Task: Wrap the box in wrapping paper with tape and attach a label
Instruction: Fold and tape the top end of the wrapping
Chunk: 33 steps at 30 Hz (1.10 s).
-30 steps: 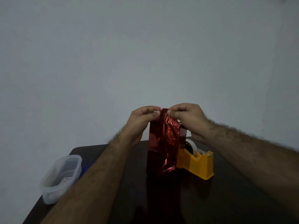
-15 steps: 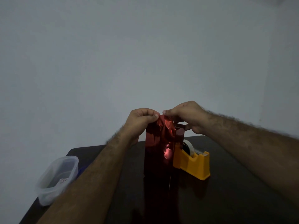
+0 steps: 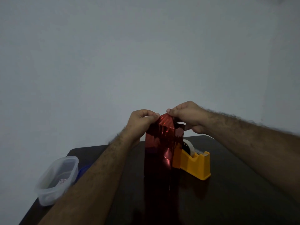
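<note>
On the dark table (image 3: 227, 200), near its middle, one box (image 3: 159, 153) stands upright, so its long axis goes straight up from the table and its top end points toward the two hands. One sheet of shiny red wrapping paper (image 3: 165, 127) covers the box, and above the top end the paper rises into a loose, wrinkled flap. The left hand (image 3: 141, 121) is at the left upper corner of this flap; its fingers (image 3: 151, 117) are curled, and the thumb and the forefinger pinch the paper edge between them. The right hand (image 3: 189, 116) is at the right upper corner, and its curled fingers (image 3: 172, 112) pinch the paper in the same way, a little higher than the left ones. The lower fingers of the right hand are bent behind the top of the box; I cannot tell whether they touch it. Both forearms reach in from the near side, one at each side of the box. Just beside the box on its right, partly behind it, stands one yellow tape dispenser (image 3: 194, 164) with one roll of clear tape (image 3: 188, 146) in it. Well apart on the left, near the table edge, is one clear plastic container (image 3: 56, 177), with something blue (image 3: 82, 170) just behind it that is too hidden to name. Behind the table is a plain pale wall (image 3: 146, 62).
</note>
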Motion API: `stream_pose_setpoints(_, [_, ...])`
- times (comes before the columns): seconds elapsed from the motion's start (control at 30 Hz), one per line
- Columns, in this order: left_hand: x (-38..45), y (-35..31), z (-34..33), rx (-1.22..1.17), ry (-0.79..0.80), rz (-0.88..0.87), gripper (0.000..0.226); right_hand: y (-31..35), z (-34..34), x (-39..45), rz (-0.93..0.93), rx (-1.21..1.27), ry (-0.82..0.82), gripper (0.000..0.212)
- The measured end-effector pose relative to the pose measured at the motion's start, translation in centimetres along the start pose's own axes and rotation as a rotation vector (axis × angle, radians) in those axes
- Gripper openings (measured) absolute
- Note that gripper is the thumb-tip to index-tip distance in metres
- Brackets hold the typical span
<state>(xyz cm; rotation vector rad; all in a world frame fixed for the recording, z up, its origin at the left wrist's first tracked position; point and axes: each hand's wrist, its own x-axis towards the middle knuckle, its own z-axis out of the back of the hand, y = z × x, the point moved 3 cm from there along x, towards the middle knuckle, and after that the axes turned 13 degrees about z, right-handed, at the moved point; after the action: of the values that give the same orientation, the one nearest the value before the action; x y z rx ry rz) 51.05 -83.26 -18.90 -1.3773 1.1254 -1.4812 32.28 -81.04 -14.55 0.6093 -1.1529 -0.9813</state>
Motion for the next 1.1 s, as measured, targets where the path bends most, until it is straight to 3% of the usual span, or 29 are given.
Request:
stream_pose_setpoints(0.17, [0.2, 0.2, 0.0, 0.022, -0.004, 0.015, 0.03, 0.0, -0.1, -0.2, 0.0, 0.047, -0.029, 0.026])
stream_pose_setpoints(0.3, [0.4, 0.4, 0.1, 0.012, -0.016, 0.039, 0.032, 0.4, 0.5, -1.1, 0.009, 0.098, -0.175, 0.042])
stream_pose_setpoints(0.5, [0.4, 0.3, 0.1, 0.006, -0.001, 0.049, 0.034, 0.6, -0.4, -2.0, -0.019, -0.011, -0.22, 0.053])
stream_pose_setpoints(0.77, [0.0, -0.2, -0.1, -0.005, 0.042, 0.032, 0.029, 1.3, -1.6, -1.6, -0.123, 0.101, -0.186, 0.013])
stream_pose_setpoints(1.03, [0.1, 0.0, -0.2, 0.063, 0.04, 0.077, 0.037, 0.1, -0.7, -1.2, -0.148, 0.095, -0.189, 0.011])
stream_pose_setpoints(1.1, [0.1, 0.0, -0.2, 0.065, 0.038, 0.082, 0.038, 0.0, -0.4, -1.2, -0.146, 0.101, -0.166, 0.023])
